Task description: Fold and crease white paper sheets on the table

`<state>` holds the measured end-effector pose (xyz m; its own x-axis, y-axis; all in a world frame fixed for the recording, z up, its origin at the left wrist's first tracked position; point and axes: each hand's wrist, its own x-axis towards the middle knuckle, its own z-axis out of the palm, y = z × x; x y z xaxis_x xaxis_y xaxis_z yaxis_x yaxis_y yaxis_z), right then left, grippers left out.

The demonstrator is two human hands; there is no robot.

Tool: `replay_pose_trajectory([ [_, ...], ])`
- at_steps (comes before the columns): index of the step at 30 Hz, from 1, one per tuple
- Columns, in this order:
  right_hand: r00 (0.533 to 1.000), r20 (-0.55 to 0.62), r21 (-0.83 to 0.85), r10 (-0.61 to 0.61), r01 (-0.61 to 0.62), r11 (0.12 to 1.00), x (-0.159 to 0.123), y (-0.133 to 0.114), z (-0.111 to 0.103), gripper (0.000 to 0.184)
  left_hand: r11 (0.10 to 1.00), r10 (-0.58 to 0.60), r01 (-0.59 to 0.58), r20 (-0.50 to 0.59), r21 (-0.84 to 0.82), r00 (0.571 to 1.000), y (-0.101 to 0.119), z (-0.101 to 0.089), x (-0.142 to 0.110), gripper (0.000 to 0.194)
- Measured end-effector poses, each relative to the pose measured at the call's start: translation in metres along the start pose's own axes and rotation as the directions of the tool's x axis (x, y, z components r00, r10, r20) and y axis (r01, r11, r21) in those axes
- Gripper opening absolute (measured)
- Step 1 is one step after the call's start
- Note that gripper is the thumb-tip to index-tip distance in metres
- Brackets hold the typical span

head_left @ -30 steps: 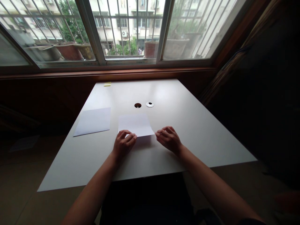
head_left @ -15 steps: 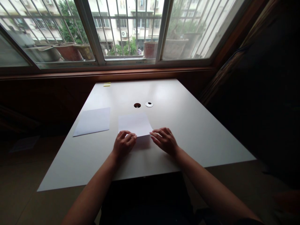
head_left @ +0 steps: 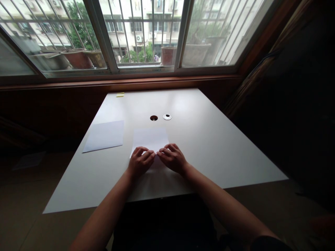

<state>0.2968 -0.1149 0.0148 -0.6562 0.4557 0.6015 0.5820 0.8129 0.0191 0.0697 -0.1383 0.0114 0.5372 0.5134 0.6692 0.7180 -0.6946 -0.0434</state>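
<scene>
A white sheet of paper [head_left: 150,136] lies in front of me, its near edge raised a little off the table. My left hand [head_left: 141,160] pinches that near edge with its fingers closed. Beside it my right hand [head_left: 171,157] is closed on the same edge, and the fingertips of the two hands meet or nearly meet at the middle. Parts of the near edge are hidden behind my fingers.
Another stack or sheet of white paper [head_left: 104,136] lies at the left on the white table [head_left: 217,153]. Farther back are a round hole [head_left: 154,118] and a white ring-shaped cover [head_left: 167,117]. Yellow sticky strips [head_left: 120,94] sit near the far left corner, below the window.
My right hand has moved left along the paper's near edge, from its right corner to beside my left hand. The left hand has stayed almost in place, still pinching.
</scene>
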Motion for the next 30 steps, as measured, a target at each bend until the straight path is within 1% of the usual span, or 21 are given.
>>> replay_pose_trajectory([
  [3, 0.999, -0.024, -0.013, 0.023, -0.023, 1.000, -0.006, 0.008, -0.006, 0.018, 1.000, -0.011, 0.011, 0.004, 0.003, 1.000, -0.002, -0.003, 0.001, 0.019],
  [5, 0.997, -0.051, -0.018, 0.052, -0.053, 0.998, -0.013, 0.018, -0.012, 0.019, 0.999, -0.045, 0.045, -0.011, 0.013, 0.999, -0.004, -0.005, 0.001, 0.018],
  [7, 0.993, -0.079, -0.012, 0.087, -0.088, 0.996, -0.025, 0.032, -0.020, 0.019, 0.996, -0.087, 0.088, -0.033, 0.024, 0.996, -0.006, -0.006, 0.000, 0.017],
  [11, 0.981, -0.067, -0.009, 0.180, -0.181, 0.983, -0.051, 0.061, -0.040, 0.022, 0.989, -0.142, 0.144, -0.049, 0.030, 0.989, -0.011, -0.006, -0.002, 0.016],
  [15, 0.960, -0.105, -0.019, 0.261, -0.264, 0.964, -0.071, 0.078, -0.053, 0.022, 0.978, -0.206, 0.207, -0.068, 0.011, 0.976, -0.016, -0.006, -0.005, 0.016],
  [17, 0.957, -0.119, -0.005, 0.265, -0.268, 0.964, -0.074, 0.080, -0.054, 0.021, 0.969, -0.246, 0.244, -0.086, -0.024, 0.966, -0.017, -0.006, -0.006, 0.015],
  [20, 0.963, -0.115, 0.049, 0.245, -0.241, 0.969, -0.071, 0.076, -0.049, 0.022, 0.950, -0.310, 0.301, -0.125, -0.089, 0.942, -0.019, -0.006, -0.007, 0.015],
  [26, 0.992, -0.052, 0.193, 0.113, -0.101, 0.976, -0.056, 0.059, -0.034, 0.020, 0.906, -0.416, 0.385, -0.203, -0.177, 0.887, -0.025, -0.010, -0.009, 0.016],
  [30, 0.997, 0.025, 0.262, 0.068, -0.072, 0.962, -0.049, 0.057, -0.025, 0.019, 0.882, -0.461, 0.413, -0.229, -0.227, 0.858, -0.030, -0.016, -0.011, 0.019],
])
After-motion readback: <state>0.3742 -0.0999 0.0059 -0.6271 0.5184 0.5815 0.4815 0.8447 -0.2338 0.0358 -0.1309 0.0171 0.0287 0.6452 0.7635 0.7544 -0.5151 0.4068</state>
